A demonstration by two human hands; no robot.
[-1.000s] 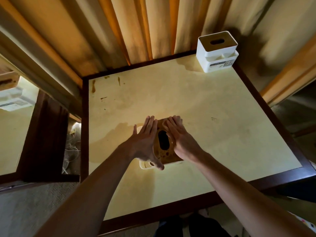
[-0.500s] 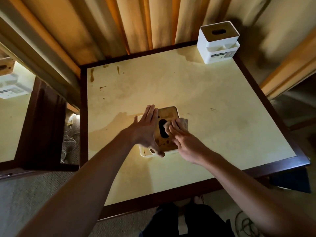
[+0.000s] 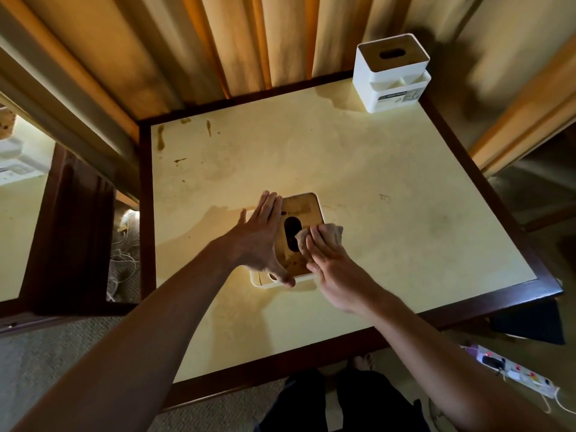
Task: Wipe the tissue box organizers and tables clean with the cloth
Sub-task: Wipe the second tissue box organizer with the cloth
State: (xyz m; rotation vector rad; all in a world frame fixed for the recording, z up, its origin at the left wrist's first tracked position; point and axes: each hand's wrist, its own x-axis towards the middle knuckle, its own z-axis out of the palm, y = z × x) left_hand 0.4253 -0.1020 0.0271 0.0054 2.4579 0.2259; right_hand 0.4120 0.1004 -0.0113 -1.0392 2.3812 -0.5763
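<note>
Cloth [image 3: 327, 234] nearer; slot [image 3: 292, 233] lengthwise away.

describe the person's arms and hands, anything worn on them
Both forearms are bare, with no sleeves in view. The left hand and right hand wear no gloves, and no rings, watch or bracelet show on the fingers or wrists. Nails look short and plain.

Between our hands we see a white organizer [image 3: 300, 210] with a stained wooden lid; a crumpled cloth [image 3: 324, 233] lies under our right fingers.
</note>
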